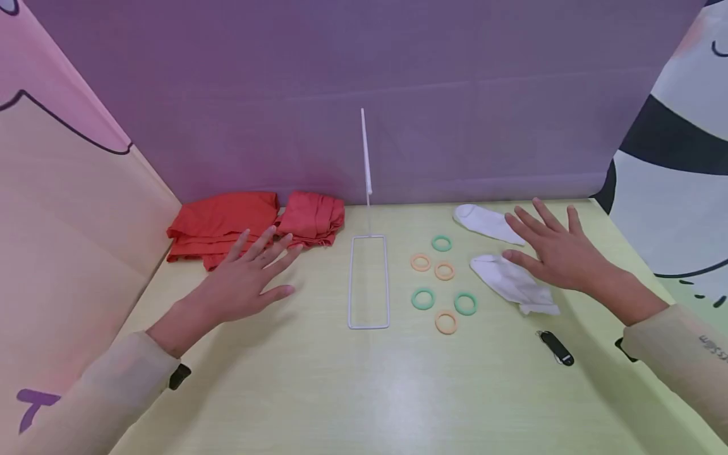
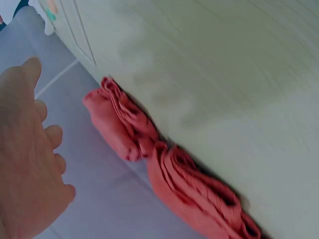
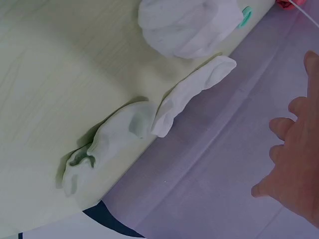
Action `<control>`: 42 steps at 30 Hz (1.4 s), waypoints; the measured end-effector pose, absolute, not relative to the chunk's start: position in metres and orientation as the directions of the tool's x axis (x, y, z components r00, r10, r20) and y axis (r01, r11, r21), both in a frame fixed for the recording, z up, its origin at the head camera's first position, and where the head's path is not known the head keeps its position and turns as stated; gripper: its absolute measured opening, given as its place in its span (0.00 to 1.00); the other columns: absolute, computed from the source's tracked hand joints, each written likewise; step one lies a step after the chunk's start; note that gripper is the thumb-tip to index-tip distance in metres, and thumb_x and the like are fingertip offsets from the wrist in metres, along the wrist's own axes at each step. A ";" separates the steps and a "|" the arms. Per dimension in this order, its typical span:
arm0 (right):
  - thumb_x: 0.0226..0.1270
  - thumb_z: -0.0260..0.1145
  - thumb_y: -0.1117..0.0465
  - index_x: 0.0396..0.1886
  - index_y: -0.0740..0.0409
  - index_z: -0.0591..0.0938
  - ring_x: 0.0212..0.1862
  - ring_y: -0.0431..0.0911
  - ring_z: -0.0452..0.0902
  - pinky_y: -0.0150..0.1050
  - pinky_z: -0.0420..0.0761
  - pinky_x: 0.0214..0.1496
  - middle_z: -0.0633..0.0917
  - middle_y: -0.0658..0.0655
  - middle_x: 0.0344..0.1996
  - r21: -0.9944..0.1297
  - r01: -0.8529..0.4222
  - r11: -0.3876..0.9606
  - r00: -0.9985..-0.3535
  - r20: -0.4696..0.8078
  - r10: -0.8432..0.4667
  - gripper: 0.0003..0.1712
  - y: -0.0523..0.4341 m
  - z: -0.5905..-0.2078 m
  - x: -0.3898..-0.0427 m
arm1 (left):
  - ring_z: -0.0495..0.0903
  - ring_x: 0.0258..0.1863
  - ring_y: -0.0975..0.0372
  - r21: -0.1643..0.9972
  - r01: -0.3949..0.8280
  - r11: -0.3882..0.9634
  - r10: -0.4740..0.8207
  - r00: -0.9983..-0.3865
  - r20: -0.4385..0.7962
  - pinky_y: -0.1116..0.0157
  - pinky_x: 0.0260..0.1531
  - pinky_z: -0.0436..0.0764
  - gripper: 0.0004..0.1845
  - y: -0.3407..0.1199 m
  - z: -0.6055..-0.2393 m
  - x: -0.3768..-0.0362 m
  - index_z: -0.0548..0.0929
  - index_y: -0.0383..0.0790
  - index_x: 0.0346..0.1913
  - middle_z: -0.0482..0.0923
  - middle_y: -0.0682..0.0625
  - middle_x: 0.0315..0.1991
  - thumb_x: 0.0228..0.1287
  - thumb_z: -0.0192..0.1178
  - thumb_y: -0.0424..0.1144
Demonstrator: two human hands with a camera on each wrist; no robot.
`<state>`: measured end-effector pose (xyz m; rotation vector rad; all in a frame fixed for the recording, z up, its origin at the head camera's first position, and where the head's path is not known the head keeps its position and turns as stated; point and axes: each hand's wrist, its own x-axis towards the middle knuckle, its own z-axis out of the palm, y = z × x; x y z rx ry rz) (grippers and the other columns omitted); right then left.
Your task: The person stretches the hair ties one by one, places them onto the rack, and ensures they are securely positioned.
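My left hand hovers over the left of the table with fingers spread, holding nothing. Just beyond its fingertips lie two folded red cloths, a larger one and a smaller one, seen also as red bundles in the left wrist view. Fingers apart and holding nothing, my right hand is raised above the right side. Near it lie two white socks, a far one and a nearer one, which the hand partly overlaps in the head view.
A white wire stand with a rectangular base and upright rod is mid-table. Several green rings and orange rings lie to its right. A small black tool lies below the socks. A purple backdrop hangs behind.
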<state>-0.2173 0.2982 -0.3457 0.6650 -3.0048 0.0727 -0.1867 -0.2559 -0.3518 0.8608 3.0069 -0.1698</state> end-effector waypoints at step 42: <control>0.70 0.58 0.35 0.73 0.43 0.72 0.58 0.61 0.80 0.49 0.77 0.33 0.80 0.65 0.63 -0.111 -0.305 0.946 -0.917 -0.233 -0.324 0.36 0.204 -0.367 -0.288 | 0.37 0.82 0.45 0.168 0.462 0.871 0.490 -0.844 -0.218 0.35 0.75 0.44 0.40 -0.160 -0.404 -0.177 0.49 0.53 0.81 0.43 0.50 0.83 0.74 0.44 0.65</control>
